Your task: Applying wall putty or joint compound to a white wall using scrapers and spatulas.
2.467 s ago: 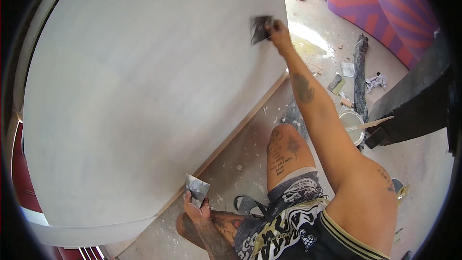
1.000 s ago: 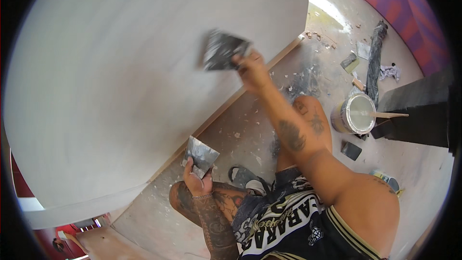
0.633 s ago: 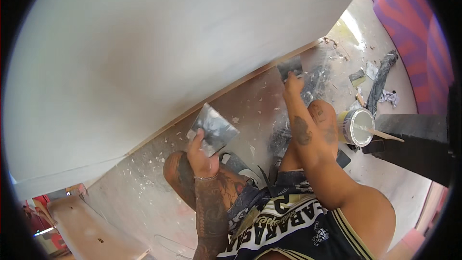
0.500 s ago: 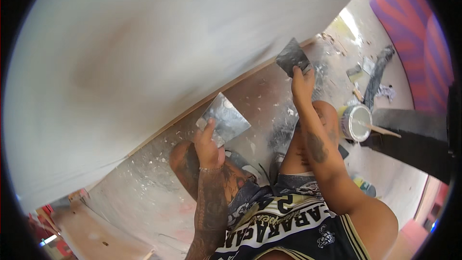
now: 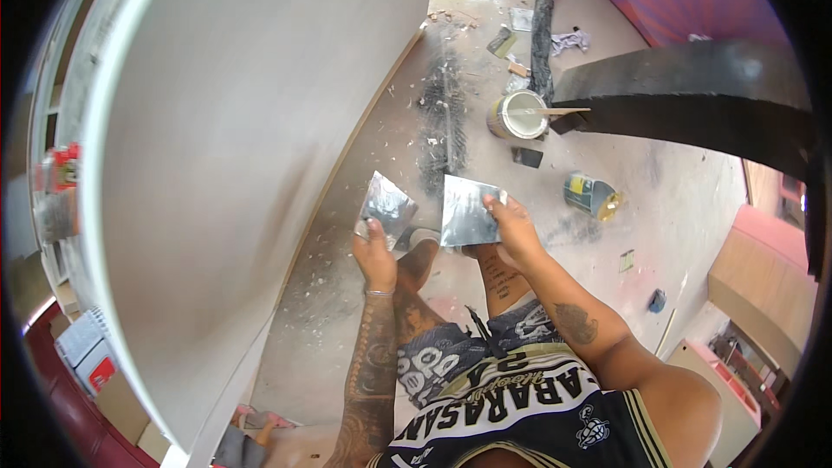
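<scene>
My left hand (image 5: 374, 260) is closed on a thin, flat metal spreader plate (image 5: 387, 208), thumb on its near corner. Its face is smeared grey and white. Just to the right, my right hand (image 5: 517, 230) grips a second metal spreader plate (image 5: 468, 208), pinched at its right edge with the thumb on top. This one carries a whitish smear over its shiny face. The two plates are side by side with a narrow gap between them, held over my legs and the floor. Neither plate touches the pale wall panel (image 5: 225, 139) to the left.
An open tub of white paste (image 5: 520, 117) with a wooden stick (image 5: 559, 111) stands ahead right, beside a black beam (image 5: 685, 87). A can (image 5: 591, 195) lies tipped over nearer. Farther off are a dark roll (image 5: 543, 26) and a rag (image 5: 570, 41). White flecks dot the floor.
The view has turned, and the tub now appears farther left. My legs look straighter. My right hand has come back from near the wall's foot, bringing its plate beside the left one.
</scene>
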Demonstrator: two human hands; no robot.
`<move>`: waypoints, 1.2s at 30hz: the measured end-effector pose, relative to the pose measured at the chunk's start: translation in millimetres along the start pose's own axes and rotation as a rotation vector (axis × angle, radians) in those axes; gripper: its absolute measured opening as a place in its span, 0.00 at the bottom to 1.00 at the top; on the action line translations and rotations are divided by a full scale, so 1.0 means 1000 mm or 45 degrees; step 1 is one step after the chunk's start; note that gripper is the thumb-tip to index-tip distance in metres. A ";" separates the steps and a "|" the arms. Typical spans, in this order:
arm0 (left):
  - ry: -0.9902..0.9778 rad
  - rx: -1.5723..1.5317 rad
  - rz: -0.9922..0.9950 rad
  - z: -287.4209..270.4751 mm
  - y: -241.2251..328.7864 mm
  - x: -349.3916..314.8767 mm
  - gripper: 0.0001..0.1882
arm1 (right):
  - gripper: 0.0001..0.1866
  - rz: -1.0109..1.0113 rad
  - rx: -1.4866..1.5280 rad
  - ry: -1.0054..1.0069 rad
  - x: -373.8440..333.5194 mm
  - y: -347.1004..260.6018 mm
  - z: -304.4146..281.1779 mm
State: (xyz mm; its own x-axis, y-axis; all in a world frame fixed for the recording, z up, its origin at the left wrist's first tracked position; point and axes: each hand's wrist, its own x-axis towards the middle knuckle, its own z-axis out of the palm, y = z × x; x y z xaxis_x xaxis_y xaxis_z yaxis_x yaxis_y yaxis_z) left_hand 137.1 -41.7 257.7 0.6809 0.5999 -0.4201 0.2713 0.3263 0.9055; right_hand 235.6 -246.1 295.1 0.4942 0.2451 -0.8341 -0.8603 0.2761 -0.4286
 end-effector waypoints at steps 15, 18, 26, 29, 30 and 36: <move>-0.807 1.122 1.841 0.050 0.333 -0.175 0.22 | 0.11 0.168 0.423 -0.617 -0.296 -0.162 0.064; -0.835 1.319 1.805 0.018 0.342 -0.188 0.22 | 0.16 -0.006 0.523 -1.122 -0.298 -0.178 0.055; -0.388 -1.106 -0.495 -0.015 0.278 -0.228 0.18 | 0.25 -1.948 -1.038 -1.297 -0.380 -0.115 0.094; -0.667 -1.330 -0.512 -0.027 0.269 -0.243 0.19 | 0.27 -2.054 -1.227 -1.550 -0.394 -0.092 0.105; -0.806 -1.433 -0.528 -0.029 0.264 -0.249 0.19 | 0.26 -1.978 -1.421 -1.521 -0.388 -0.082 0.103; -0.661 -1.012 -0.491 -0.039 0.266 -0.260 0.21 | 0.31 -1.887 -1.723 -1.170 -0.353 -0.048 0.062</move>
State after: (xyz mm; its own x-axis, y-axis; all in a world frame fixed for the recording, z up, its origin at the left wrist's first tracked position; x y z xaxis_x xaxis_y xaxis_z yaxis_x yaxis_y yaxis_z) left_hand 5.6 -82.0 605.8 0.9045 0.0234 -0.4259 0.1329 0.9333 0.3336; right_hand 110.2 -287.8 631.7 0.2410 0.8854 0.3975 0.7357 0.1005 -0.6699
